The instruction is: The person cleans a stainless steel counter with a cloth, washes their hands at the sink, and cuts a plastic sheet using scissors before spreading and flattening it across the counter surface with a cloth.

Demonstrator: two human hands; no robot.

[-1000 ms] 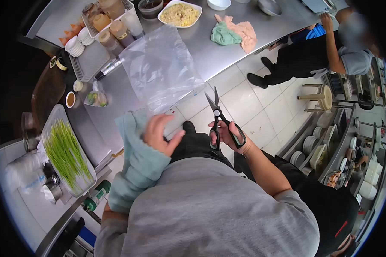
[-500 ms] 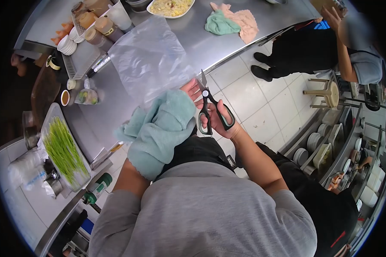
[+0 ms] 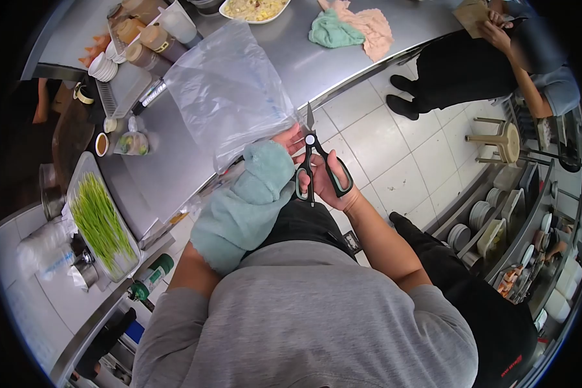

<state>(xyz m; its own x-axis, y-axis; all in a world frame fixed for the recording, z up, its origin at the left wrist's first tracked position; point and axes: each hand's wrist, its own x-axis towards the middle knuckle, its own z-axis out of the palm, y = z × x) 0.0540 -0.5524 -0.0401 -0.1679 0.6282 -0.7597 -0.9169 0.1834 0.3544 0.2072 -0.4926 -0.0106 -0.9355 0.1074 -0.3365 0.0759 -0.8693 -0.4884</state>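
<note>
My left hand (image 3: 289,137) is at the counter's front edge, its fingers closed at the near corner of a clear plastic bag (image 3: 229,90). The bag spreads over the steel counter, and its lower edge hangs past the rim. A teal towel (image 3: 242,204) is draped along my left forearm and covers the wrist. In my right hand (image 3: 330,178) is a pair of black-handled scissors (image 3: 310,140), with fingers and thumb through the loops. The scissor blades point up and away from me, close beside my left fingertips and the bag's corner.
On the counter (image 3: 278,52) lie green and peach cloths (image 3: 336,29), a plate of food (image 3: 255,9), sauce bottles (image 3: 155,39) and a marker (image 3: 152,94). Left is a tray of green stalks (image 3: 103,223). Another person (image 3: 472,71) stands upper right, near a stool (image 3: 507,142) and dish shelves (image 3: 478,216).
The bag's lower edge has lifted and shifted off the towel, and the towel sits more bunched along my forearm. The scissors have barely moved. The other person now holds a brown item.
</note>
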